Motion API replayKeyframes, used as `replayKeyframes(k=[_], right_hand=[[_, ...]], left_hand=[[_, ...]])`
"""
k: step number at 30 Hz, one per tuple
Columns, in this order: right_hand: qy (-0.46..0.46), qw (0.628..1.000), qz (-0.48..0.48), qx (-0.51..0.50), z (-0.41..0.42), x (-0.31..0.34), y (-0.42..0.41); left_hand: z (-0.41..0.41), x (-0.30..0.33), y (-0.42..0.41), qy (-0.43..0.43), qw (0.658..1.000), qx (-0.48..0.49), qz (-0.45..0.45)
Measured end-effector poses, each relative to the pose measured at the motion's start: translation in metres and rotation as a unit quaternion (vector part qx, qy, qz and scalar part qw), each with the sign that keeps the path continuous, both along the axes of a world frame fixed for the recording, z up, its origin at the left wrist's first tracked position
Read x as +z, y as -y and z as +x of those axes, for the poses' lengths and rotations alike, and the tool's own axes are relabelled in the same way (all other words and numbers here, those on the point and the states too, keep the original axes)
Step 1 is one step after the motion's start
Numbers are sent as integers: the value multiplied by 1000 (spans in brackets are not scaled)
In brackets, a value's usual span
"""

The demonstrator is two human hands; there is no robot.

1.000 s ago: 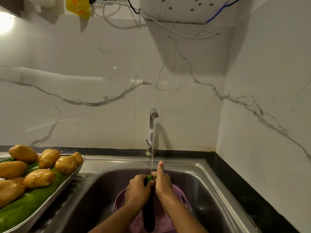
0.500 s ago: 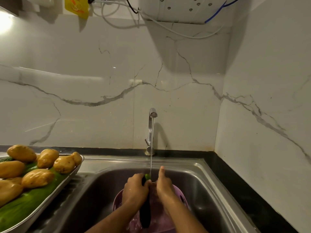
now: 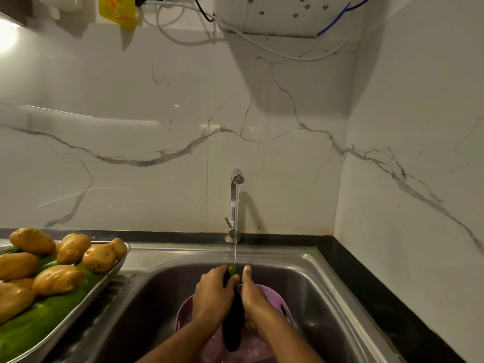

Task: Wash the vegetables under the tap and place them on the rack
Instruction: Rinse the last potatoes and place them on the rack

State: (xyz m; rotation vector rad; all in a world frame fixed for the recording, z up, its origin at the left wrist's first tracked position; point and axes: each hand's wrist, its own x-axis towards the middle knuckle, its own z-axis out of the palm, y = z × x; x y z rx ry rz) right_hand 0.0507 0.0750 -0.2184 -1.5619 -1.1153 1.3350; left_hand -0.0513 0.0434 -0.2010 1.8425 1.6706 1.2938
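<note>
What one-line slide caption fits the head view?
Two hands, left hand gripping, right hand alongside, rinse a long dark eggplant under the running steel tap above a purple plastic colander.

counts: one aubergine (image 3: pixel 232 326) between the left hand (image 3: pixel 213 294) and right hand (image 3: pixel 252 297), one purple colander (image 3: pixel 275 297) under them, one tap (image 3: pixel 234 205) beyond them. well left of the left hand, one steel tray (image 3: pixel 115 271) with about nine potatoes (image 3: pixel 57 279) and at least two long green vegetables (image 3: pixel 39 320).
</note>
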Motion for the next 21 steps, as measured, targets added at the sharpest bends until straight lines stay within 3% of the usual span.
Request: replayKeyframes(k=[4,7,11,17,21], right_hand=[[55,996,74,-7,5,5,1],[42,997,69,17,8,10,9],[97,992,34,68,15,17,26],[-121,980,-141,71,26,20,39],[-164,966,-159,122,26,25,45]], left_hand=[[-2,9,2,54,998,35,12],[-3,18,0,176,983,51,-1],[1,23,-10,339,938,20,-64],[-1,27,-9,453,876,-107,-125],[8,39,-12,522,818,-173,-166]])
